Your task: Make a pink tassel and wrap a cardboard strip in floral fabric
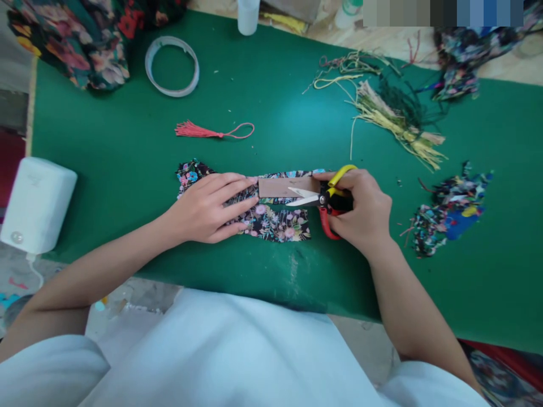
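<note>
Person's left hand [210, 209] is lying flat, fingers loosely extended toward the right, pressing on dark floral fabric pieces [288, 226]. Its fingertips are reaching the left end of a flat, brownish-pink rectangular strip [271, 189]. The strip is lying lengthwise on the upper fabric, between the hands, with floral cloth showing along its near and far edges. A second stretch of floral cloth is lying on the near side.

Right hand [367, 206] is curling closed around scissors with yellow and red handles [322, 199]; the blades are standing partly open, pointing left, overlapping the strip. Its forefinger is extending to the strip's right end.

Red tassel with a loop [199, 130] is lying on the green worktop [127, 141], on the far side of the left hand. Yellow-green bundle of cords [399, 127] is lying far right.

Left hand is covering the middle of the fabric; cannot tell whether the pieces are joining beneath it. Right fingers are partly hiding the handles. Dark floral cloth [106, 51] at far left is running out of view.
</note>
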Demonstrator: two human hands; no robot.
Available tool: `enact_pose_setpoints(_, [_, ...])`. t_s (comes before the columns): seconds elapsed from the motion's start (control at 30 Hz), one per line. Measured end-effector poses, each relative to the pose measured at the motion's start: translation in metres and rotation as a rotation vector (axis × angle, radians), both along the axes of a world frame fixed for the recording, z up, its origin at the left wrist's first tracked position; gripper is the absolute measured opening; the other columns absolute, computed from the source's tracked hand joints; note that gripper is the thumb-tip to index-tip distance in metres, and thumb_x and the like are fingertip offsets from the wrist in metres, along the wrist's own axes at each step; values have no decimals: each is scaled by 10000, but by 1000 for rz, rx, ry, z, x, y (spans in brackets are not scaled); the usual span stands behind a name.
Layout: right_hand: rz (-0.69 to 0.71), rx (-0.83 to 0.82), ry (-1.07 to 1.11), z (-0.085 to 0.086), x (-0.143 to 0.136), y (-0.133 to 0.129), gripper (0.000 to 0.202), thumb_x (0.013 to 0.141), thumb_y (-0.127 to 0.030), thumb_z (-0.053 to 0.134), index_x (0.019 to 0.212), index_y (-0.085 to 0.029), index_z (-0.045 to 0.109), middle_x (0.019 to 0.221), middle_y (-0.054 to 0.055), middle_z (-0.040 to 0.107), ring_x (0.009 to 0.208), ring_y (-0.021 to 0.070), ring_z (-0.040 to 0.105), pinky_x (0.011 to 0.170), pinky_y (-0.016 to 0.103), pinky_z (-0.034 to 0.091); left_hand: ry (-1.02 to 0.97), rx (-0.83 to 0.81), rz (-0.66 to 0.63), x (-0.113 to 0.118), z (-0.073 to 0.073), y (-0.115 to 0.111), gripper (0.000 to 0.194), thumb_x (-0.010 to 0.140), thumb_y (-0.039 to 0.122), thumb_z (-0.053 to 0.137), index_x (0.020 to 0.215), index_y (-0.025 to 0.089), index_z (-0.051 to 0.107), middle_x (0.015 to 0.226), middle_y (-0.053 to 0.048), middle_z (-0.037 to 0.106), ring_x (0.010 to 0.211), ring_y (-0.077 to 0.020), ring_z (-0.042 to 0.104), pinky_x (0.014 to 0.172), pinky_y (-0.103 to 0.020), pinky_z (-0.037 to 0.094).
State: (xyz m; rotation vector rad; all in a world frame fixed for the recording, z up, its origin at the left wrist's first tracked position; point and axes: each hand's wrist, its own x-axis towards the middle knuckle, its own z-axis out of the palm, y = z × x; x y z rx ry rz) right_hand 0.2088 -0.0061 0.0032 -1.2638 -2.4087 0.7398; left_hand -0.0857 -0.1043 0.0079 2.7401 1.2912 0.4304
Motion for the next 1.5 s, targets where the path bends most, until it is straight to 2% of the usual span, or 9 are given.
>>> enact_pose_setpoints(0.2, [22,-59,-52,8,-1,0,203,769,-187,515,828,-309,364,1157,84,724,1128,299,656,914,527,523,-57,-45,-32,-5,2,4,418,926,445,558,1221,174,678,1357,-185,634,1256,-328,577,934,-465,519])
enact_pose_setpoints(0.4, [126,215,187,-6,3,4,335,668,-51,557,884,-283,446,1033,74,762,926,254,702,733,419,566,-31,-61,-33,-11,4,3,435,924,467,565,1236,180,664,1393,-177,613,1259,-351,572,932,-494,504])
enact_pose_setpoints(0.57, [126,213,140,-8,4,4,355,696,-22,573,899,-296,472,1072,43,759,931,235,699,746,407,568,-8,-56,-19,-11,4,2,455,936,460,553,1257,149,639,1404,-183,607,1271,-359,570,946,-492,490])
enact_pose_setpoints(0.7, [142,283,178,-8,3,5,339,708,-23,617,903,-259,471,1016,70,777,887,211,685,728,346,563,-21,-70,-2,-8,4,2,485,971,446,507,1343,142,575,1431,-159,596,1307,-319,562,990,-444,452])
enact_pose_setpoints(0.9, [141,324,157,-10,2,5,284,744,-60,614,904,-246,470,1002,66,782,887,179,677,744,294,555,11,-106,-26,-3,4,2,533,1016,483,413,1447,179,489,1496,-67,553,1411,-252,486,1089,-369,345])
enact_pose_setpoints(1.1, [144,341,59,-5,2,2,316,729,-6,595,943,-236,564,1013,69,772,881,183,688,767,305,568,42,-106,16,0,5,3,545,1004,493,437,1452,191,503,1490,-44,560,1376,-257,505,1080,-379,337])
enact_pose_setpoints(1.23, [161,389,25,2,4,-2,313,734,-31,652,979,-225,635,1050,64,772,909,212,712,806,349,583,64,-77,24,1,6,4,525,993,501,450,1415,207,552,1488,-7,562,1343,-260,519,1060,-386,347])
enact_pose_setpoints(1.43, [345,386,51,6,5,-9,353,749,-44,681,979,-288,574,1087,34,769,964,265,710,813,434,591,66,-88,36,3,8,3,532,985,515,466,1410,207,555,1484,1,568,1325,-272,525,1044,-400,346])
enact_pose_setpoints(1.5, [348,353,51,5,4,-11,366,752,-39,667,992,-294,563,1052,29,772,958,271,713,803,442,600,57,-112,38,3,7,2,544,984,520,469,1420,204,542,1486,-21,567,1336,-276,517,1055,-406,339])
